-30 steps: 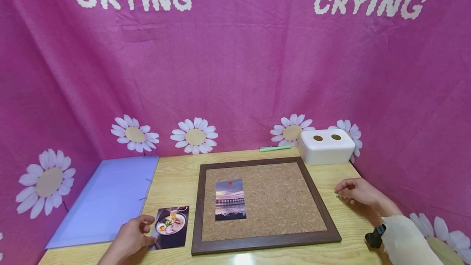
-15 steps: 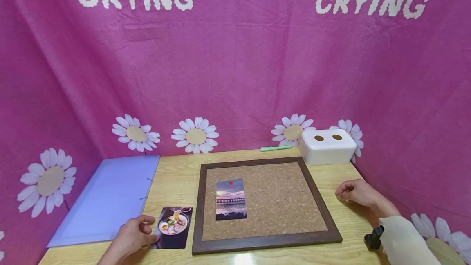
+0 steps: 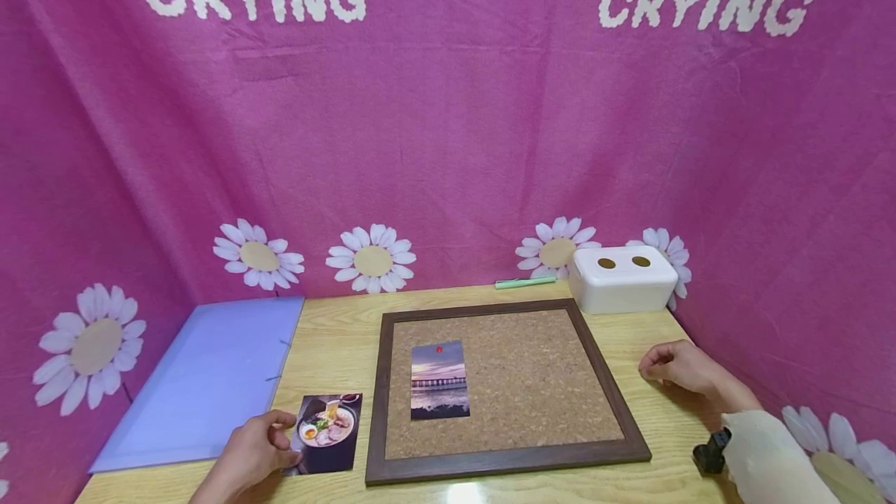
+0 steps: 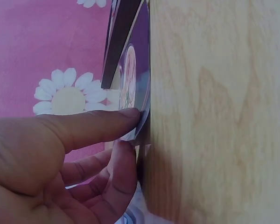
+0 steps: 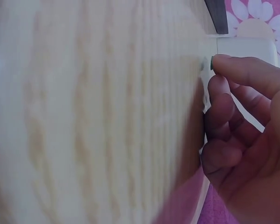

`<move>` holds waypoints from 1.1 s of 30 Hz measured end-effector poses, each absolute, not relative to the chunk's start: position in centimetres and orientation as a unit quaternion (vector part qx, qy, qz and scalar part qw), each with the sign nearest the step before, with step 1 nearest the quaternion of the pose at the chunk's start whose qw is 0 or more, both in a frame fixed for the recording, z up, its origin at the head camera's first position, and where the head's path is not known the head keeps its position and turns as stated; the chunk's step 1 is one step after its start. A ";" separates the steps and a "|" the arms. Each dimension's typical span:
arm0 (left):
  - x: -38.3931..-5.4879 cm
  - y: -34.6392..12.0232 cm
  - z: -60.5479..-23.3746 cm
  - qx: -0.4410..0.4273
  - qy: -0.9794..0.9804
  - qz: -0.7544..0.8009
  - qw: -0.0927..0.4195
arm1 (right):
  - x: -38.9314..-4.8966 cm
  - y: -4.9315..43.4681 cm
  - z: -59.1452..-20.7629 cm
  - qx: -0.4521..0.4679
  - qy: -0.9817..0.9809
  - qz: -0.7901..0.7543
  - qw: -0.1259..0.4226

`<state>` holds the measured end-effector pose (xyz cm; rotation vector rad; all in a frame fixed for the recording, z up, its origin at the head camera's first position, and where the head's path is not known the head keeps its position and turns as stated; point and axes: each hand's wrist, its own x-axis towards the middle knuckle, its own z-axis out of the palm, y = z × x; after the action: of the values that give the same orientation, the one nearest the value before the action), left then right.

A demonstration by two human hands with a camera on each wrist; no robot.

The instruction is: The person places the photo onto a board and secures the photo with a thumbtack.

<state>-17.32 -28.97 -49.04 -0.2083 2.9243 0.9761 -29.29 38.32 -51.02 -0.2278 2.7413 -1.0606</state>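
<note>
My left hand [image 3: 252,449] pinches the near left corner of a photo print of a ramen bowl [image 3: 327,432]. In the left wrist view the thumb lies on top of the print [image 4: 142,79] and a finger is under its lifted edge. My right hand [image 3: 679,366] is low over the table, right of the corkboard [image 3: 525,379]. Between thumb and index finger it pinches a small green push pin [image 5: 212,63], mostly hidden by the fingertips. On the board's left half, a photo of a pier at sunset [image 3: 439,387] hangs from a red push pin [image 3: 439,349].
A white box [image 3: 623,290] with two dark round spots on top stands at the back right. Left of it lies a green pen [image 3: 525,282]. A pale blue folder [image 3: 203,379] covers the table's left side. Pink cloth [image 3: 448,138] encloses the table.
The small push pin that showed on the table at my right fingertips is now held between them. The ramen photo shifted slightly right, then back left, in my left hand.
</note>
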 end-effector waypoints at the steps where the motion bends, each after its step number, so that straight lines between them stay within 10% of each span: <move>1: -17.3 -29.0 -49.1 -0.071 0.942 0.326 0.028 | -29.3 38.3 -50.9 -0.077 0.925 -0.359 0.095; 33: -17.6 -31.6 -48.1 -0.016 0.832 0.541 0.123 | -29.7 37.6 -49.3 -0.064 0.893 -0.445 0.042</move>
<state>-17.57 -31.57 -48.08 -0.0480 2.4264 1.5782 -29.65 37.59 -49.35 -0.1957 2.7321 -1.3607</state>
